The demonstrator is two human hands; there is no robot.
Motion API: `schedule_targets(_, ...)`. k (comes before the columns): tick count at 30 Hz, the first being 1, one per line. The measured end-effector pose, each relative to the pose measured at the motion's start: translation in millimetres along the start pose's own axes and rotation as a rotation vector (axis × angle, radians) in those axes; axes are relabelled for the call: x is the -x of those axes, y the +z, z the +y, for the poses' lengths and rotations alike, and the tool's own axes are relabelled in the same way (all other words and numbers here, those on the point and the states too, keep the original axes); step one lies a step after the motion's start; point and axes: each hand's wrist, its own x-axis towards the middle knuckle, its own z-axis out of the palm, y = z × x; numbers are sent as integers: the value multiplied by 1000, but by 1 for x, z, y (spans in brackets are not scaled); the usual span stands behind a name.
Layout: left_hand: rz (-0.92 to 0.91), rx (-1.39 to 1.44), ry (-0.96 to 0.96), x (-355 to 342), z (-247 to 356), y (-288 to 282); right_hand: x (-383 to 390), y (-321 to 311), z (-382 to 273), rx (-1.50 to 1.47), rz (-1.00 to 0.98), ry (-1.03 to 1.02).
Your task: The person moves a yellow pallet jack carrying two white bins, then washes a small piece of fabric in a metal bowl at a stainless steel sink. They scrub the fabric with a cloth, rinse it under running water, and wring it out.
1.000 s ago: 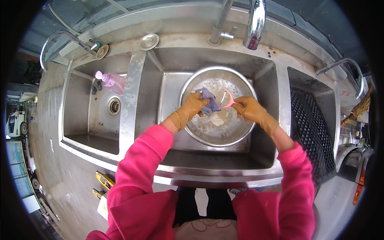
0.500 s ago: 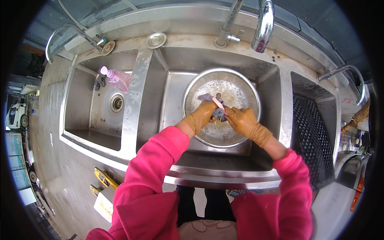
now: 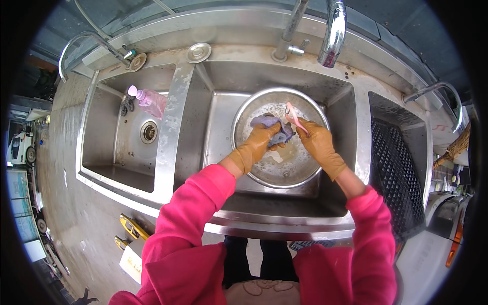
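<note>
My left hand [image 3: 259, 142], in a tan rubber glove, grips a bunched purple-grey cloth [image 3: 269, 123] over a round steel basin [image 3: 284, 180] of sudsy water in the middle sink. My right hand [image 3: 317, 142], gloved alike, holds a pink peeler [image 3: 292, 113] upright just right of the cloth, apart from it, with the peeler's head raised toward the back of the basin.
The left sink [image 3: 134, 168] holds a pink bottle [image 3: 151, 104] and a dark glove [image 3: 127, 104]. A black textured mat [image 3: 391, 168] lies in the right sink. Faucets [image 3: 333, 35] and two round lids [image 3: 198, 52] line the back ledge. Yellow tools [image 3: 133, 226] lie below, at lower left.
Half a second ago my hands were together with the peeler in the cloth; now they are apart, my right hand lifting the peeler up and clear of the cloth.
</note>
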Motion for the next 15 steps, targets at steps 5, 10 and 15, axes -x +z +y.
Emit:
schedule_targets(5,87,91,59,-5,-8,20,3,9,-25,422,-24,-216)
schedule_targets(10,279,111,-72,-13,-6,18,14,15,-43,381,-39,-202)
schedule_targets(15,328,115,97,-10,8,2,12,8,-48,-422,-280,333)
